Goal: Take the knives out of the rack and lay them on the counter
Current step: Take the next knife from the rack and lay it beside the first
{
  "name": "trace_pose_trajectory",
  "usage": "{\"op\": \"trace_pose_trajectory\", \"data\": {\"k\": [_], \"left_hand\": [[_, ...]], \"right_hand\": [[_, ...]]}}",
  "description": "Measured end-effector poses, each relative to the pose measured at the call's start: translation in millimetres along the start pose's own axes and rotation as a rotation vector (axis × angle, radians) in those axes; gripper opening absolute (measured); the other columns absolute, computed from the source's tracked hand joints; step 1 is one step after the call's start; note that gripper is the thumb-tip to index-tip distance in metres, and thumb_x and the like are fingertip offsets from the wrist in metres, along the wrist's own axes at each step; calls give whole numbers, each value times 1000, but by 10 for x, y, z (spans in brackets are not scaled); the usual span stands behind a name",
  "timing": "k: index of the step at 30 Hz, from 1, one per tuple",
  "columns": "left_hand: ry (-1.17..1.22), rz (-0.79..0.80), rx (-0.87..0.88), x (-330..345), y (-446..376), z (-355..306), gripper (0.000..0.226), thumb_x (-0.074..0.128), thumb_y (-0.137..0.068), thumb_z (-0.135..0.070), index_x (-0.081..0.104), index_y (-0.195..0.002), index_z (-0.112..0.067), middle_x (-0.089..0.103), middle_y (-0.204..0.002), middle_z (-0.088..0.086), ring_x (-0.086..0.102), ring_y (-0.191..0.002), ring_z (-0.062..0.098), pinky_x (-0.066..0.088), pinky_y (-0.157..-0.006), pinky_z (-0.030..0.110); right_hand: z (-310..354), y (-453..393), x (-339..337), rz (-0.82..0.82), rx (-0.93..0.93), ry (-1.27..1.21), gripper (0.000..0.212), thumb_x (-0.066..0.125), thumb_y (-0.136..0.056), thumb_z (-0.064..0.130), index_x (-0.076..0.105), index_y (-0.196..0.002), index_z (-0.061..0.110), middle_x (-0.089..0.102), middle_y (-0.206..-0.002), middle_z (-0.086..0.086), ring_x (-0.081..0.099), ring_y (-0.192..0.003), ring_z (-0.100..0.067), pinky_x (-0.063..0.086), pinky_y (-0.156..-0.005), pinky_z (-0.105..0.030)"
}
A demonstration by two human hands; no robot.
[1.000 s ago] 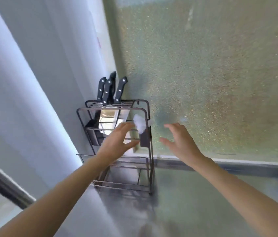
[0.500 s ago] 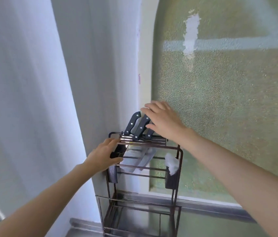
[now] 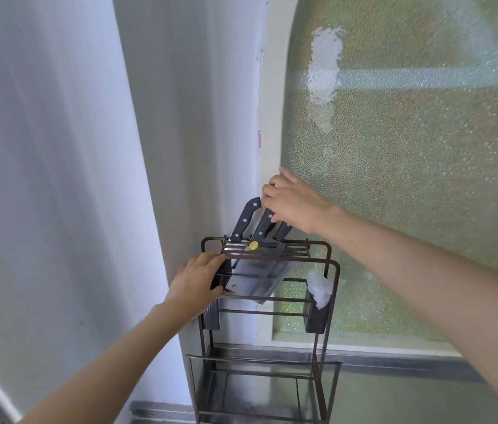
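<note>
Overhead, frosted window [image 3: 409, 179] and white wall [image 3: 58, 148] meet behind the wire rack [image 3: 331, 289], open room only frontward. Left hand [image 3: 194, 286] clasps the rack's left edge. Right hand [image 3: 295, 203] curls over black knife handles [image 3: 246, 221], blades slotted below it.

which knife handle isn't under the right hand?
The leftmost handle: it stands clear, fully visible with its rivets. The right hand covers the tops of the other two handles.

No text can be read; a small yellow sticker [image 3: 253, 245] on a knife blade [image 3: 260, 270] is too blurred.
</note>
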State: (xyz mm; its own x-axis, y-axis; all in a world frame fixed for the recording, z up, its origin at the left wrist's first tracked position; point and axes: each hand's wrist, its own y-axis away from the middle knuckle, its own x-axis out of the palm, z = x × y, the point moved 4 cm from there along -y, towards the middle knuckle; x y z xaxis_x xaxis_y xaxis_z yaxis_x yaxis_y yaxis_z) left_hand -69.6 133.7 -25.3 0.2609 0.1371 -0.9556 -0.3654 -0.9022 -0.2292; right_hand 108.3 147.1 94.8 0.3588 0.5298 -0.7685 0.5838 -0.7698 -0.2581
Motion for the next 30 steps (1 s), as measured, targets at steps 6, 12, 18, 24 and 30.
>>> {"op": "trace_pose_trajectory", "data": {"k": [6,12,18,24,30], "left_hand": [[35,14,1,4,8,15,64,55,-84,-24,27,-142,-25,33,-148,0,36,-132,24,32,-109,37],[158,-86,-64,-183,-52,-50,40,51,-88,-27,49,-127,-17,50,-136,7,50,-119,28,40,-99,38],[1332,19,-377,-599,-313,-664,43,48,-90,-43,62,-93,-3,68,-84,10,69,-56,16,59,-58,27],[1808,209,-454,-686,-513,-1356,36,48,-91,-40,58,-88,-5,71,-66,6,68,-58,13,56,-52,23],[1790,227,-468,-340,-579,-1871,24,54,-90,-15,51,-68,-8,65,-41,4,62,-37,10,53,-42,16]], "right_hand": [[-284,80,-335,-25,79,-25,28,55,-88,23,52,-110,5,57,-112,-12,44,-113,-30,22,-111,-40],[-630,400,-714,-140,197,-98,26,57,-86,24,53,-106,6,58,-109,-12,50,-104,-30,39,-93,-41],[-794,940,-1050,-342,284,-67,28,60,-83,21,56,-106,5,60,-106,-14,53,-103,-33,42,-90,-44],[-677,1671,-1004,-458,387,-7,23,64,-78,17,55,-97,6,66,-94,-12,61,-86,-29,52,-79,-41],[-410,2442,-416,-240,646,-67,30,72,-69,0,49,-84,10,63,-66,-5,56,-54,-22,49,-62,-32]]}}
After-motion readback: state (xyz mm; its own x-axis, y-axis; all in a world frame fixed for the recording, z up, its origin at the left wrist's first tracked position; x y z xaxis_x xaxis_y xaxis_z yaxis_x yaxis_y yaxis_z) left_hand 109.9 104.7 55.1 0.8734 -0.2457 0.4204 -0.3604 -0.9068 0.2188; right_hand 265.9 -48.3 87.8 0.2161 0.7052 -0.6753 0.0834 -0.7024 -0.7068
